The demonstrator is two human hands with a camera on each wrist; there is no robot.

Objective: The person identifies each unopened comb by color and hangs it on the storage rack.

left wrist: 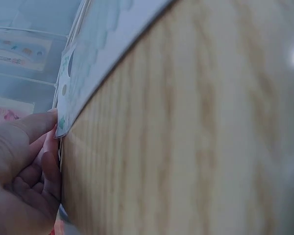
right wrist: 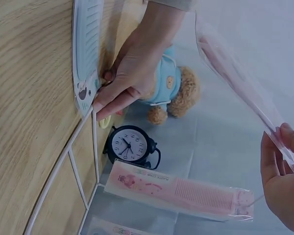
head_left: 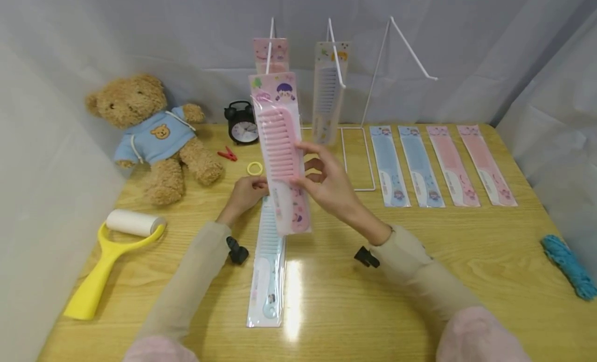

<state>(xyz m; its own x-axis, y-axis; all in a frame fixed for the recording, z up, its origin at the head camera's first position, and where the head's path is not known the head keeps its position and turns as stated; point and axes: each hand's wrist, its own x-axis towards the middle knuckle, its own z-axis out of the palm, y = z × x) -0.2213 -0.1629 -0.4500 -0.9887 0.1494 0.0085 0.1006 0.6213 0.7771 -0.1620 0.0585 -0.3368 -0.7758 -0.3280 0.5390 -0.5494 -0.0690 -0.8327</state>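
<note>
My right hand point(head_left: 337, 188) holds a packaged pink wide-tooth comb point(head_left: 280, 144) by its right edge, thumb in front, raised in front of a white wire rack point(head_left: 365, 190). On the table below lies a packaged light-blue comb point(head_left: 268, 268); its upper end is partly behind the pink one in the head view. My left hand point(head_left: 245, 197) pinches that upper end beside the rack's base, as the left wrist view shows at the package corner point(left wrist: 63, 122). Another packaged pink comb point(right wrist: 181, 191) hangs from the left hook, and a pale packaged comb point(head_left: 326, 92) from the middle hook.
Several flat comb packages point(head_left: 420, 165), blue and pink, lie in a row at right. A teddy bear point(head_left: 156, 134), black alarm clock point(head_left: 242, 128), red clip point(head_left: 227, 154) and yellow ring point(head_left: 254, 168) are at left rear. A yellow-handled roller point(head_left: 104, 253) lies left, blue yarn point(head_left: 569, 266) right.
</note>
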